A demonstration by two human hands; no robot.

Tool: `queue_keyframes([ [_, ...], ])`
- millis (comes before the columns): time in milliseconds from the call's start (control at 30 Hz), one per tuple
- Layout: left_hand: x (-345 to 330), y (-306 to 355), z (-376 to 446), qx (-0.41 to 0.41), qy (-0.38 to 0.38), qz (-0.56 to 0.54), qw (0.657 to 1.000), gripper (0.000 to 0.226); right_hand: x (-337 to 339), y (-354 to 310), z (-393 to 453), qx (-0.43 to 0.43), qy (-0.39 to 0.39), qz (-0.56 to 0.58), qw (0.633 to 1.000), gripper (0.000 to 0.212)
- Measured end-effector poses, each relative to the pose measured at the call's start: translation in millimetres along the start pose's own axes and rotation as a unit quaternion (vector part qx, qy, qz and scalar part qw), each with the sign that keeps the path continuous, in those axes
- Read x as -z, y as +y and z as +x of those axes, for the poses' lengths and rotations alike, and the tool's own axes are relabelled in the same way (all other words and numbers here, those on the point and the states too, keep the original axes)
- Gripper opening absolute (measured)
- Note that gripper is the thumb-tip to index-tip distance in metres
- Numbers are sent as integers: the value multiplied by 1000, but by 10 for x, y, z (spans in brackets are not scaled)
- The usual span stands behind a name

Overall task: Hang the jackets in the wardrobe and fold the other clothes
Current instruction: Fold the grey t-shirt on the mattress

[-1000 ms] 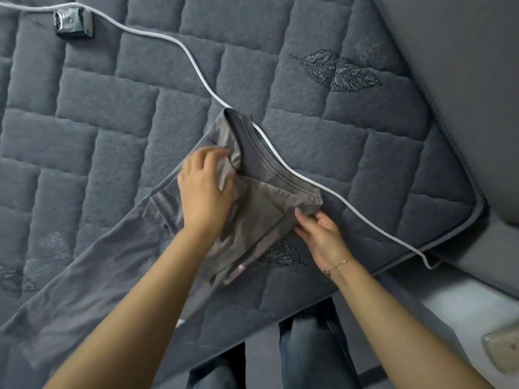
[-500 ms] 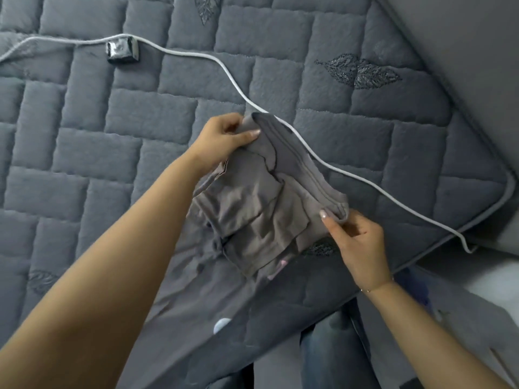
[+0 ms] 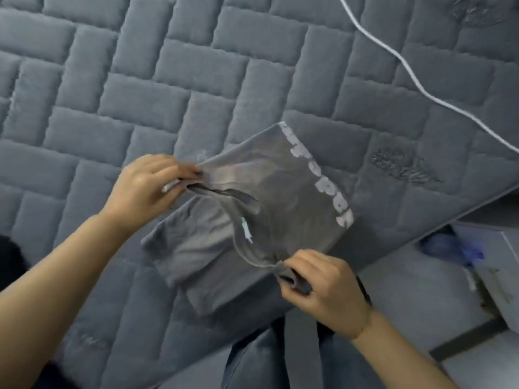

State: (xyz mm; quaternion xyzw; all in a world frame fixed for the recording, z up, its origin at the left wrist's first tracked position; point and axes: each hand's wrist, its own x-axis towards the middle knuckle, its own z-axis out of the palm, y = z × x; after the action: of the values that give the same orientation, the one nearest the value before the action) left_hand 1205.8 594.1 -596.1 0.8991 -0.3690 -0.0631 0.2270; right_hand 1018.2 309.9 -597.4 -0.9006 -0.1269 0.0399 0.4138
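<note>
Head view, left to right: the left hand (image 3: 146,189) at nine o'clock pinches one edge of the folded grey shirt (image 3: 261,209), which lies on the quilted grey bedcover (image 3: 140,94). Pale lettering runs along its three o'clock side. At five o'clock the right hand (image 3: 325,290) grips the shirt's near corner. A white cable (image 3: 415,80) crosses at two o'clock.

We are in a bedroom of a home: a bed (image 3: 168,108) with a grey quilted cover, stitched in brick-like blocks with leaf motifs, fills most of the view. A white cable (image 3: 415,80) trails across it. Beside the bed lies pale floor (image 3: 421,290) with what may be clutter, too blurred to name.
</note>
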Motion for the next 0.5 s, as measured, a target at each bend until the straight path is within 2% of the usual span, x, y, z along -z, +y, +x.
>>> queue_keyframes([
  [133, -244, -344, -1110, 38, -28, 40, 998, 17, -776, -274, -153, 24, -123, 17, 992, 13],
  [233, -454, -502, -1677, 68, -5, 69, 995, 16, -1249, -421, -205, 23, -189, 24, 981, 14],
  [500, -654, -750, -2259, 150, 92, 112, 978, 27, -1958, -710, -180, 81, -284, 21, 955, 19],
])
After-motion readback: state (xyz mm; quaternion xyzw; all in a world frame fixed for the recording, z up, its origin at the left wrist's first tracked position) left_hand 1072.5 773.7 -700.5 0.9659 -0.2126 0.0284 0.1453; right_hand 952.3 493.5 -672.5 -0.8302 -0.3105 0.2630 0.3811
